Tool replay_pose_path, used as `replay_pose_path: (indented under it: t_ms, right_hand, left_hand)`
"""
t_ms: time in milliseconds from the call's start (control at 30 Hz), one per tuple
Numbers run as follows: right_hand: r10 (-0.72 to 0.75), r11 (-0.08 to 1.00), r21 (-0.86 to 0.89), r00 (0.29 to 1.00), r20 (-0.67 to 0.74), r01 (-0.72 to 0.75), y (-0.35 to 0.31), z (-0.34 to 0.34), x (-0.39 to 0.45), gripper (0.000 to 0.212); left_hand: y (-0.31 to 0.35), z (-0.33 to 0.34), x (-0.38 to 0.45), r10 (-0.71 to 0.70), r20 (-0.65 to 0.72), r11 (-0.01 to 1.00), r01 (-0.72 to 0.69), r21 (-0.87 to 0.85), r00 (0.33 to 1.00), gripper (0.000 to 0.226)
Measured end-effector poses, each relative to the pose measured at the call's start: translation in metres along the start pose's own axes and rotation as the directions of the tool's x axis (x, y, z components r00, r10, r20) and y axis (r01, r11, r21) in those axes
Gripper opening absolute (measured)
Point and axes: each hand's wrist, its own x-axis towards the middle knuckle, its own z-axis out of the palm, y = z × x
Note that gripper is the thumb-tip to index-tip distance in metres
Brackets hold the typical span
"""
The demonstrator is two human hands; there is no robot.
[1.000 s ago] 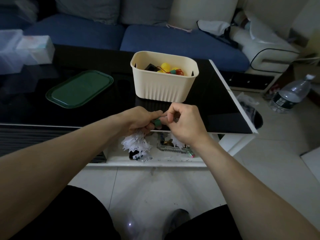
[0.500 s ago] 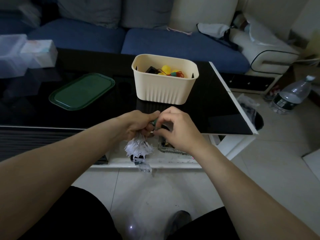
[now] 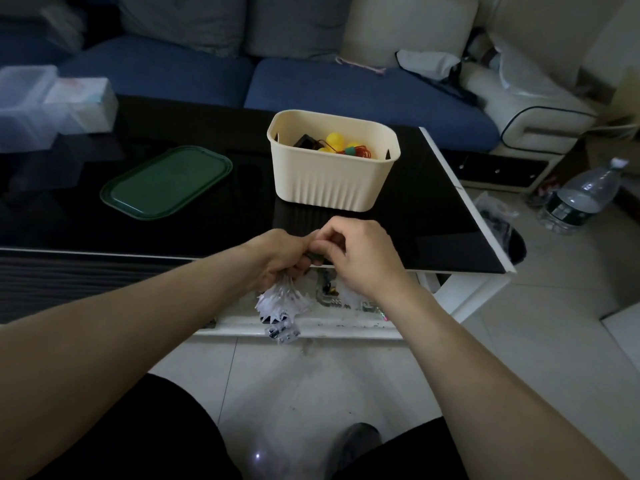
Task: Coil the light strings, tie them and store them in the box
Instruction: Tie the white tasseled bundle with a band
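Just in front of the cream box [image 3: 334,174], at the near edge of the black table [image 3: 433,216], both hands meeting over one bundle. Left hand [image 3: 277,259] curled round the top of the white light string [image 3: 282,303], gathered into a coil, its pale star-like lamps hanging below the fist and a small clear part dangling lowest; held low and clear of the table edge, probably so the loops hang straight and stay together. Right hand [image 3: 360,258] curled too, fingertips pinching at a dark green tie [image 3: 316,258] right against the left thumb; looks like the tying step, with the wrap neither clearly closed nor clearly loose, since the fingers hide it. Behind the hands, the box standing open on the table, already holding another string with yellow ball lamps [image 3: 335,139], red wire and a black block, so likely one coil stored and this one due next. Left of the box, well apart from it, a green lid [image 3: 166,183] lying flat, presumably set aside to keep the opening free until everything is in. Far left of the box, blurred clear containers [image 3: 31,105]. Right of the box, down on the floor past the table corner, a plastic water bottle [image 3: 581,199]. Beyond the box, a blue sofa [image 3: 346,88].
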Motion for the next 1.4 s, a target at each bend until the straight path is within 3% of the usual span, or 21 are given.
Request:
replay_pose_path:
  t_ms: [133,300,433,533,667,733,833,967,1100,1267,1333,1400]
  right_hand:
    - [0.19,0.942,0.255,0.973,0.134,-0.219,0.002,0.0,0.002,0.011]
    - [0.333,0.815,0.423,0.917,0.217,-0.396,0.011,-0.008,0.001,0.01]
    - [0.288,0.831,0.442,0.941,0.177,-0.338,0.019,-0.014,-0.002,0.003]
    - [0.265,0.856,0.411,0.949,0.17,-0.313,0.022,-0.018,-0.003,0.005]
    - [0.268,0.869,0.372,0.942,0.201,-0.326,0.029,-0.027,-0.005,0.009]
    - [0.251,0.888,0.346,0.95,0.187,-0.303,0.033,-0.027,-0.008,0.011]
    - [0.266,0.881,0.414,0.963,-0.033,-0.229,0.038,-0.027,-0.009,0.01]
    - [0.337,0.905,0.396,0.831,-0.443,-0.156,0.044,-0.035,-0.009,0.01]
    - [0.343,0.912,0.379,0.794,-0.502,-0.154,0.046,-0.034,-0.013,0.011]
    - [0.409,0.868,0.449,0.816,-0.408,-0.21,0.041,-0.031,-0.016,0.013]
    - [0.47,0.805,0.501,0.857,-0.213,-0.317,0.04,-0.031,-0.017,0.024]
    - [0.507,0.677,0.566,0.856,0.105,-0.47,0.041,-0.027,-0.017,0.043]
  left_hand:
    - [-0.002,0.0,0.001,0.026,-0.038,0.997,-0.023,0.071,0.999,0.047]
    - [0.002,0.009,0.001,0.069,0.024,0.995,-0.067,-0.075,0.997,0.061]
    - [-0.003,0.01,0.005,0.201,0.094,0.976,-0.208,0.071,0.975,0.056]
    - [-0.007,0.008,0.006,0.234,0.184,0.97,-0.242,0.025,0.955,0.066]
    - [-0.007,0.009,0.004,0.245,0.282,0.956,-0.279,0.087,0.928,0.047]
    - [-0.002,0.012,0.002,0.199,0.334,0.971,-0.232,0.062,0.921,0.042]
    - [0.004,0.014,0.0,0.026,0.428,0.999,-0.016,-0.027,0.903,0.038]
    - [0.004,0.014,-0.002,-0.098,0.434,0.995,0.081,0.058,0.896,0.037]
    - [0.013,0.019,-0.003,-0.098,0.292,0.989,0.125,-0.078,0.951,0.032]
    - [0.027,0.023,-0.005,-0.128,0.174,0.952,0.17,-0.255,0.976,0.032]
    - [0.033,0.026,-0.01,-0.081,0.136,0.948,0.118,-0.297,0.987,0.034]
    - [0.04,0.03,-0.016,-0.007,0.088,0.941,0.036,-0.336,0.996,0.035]
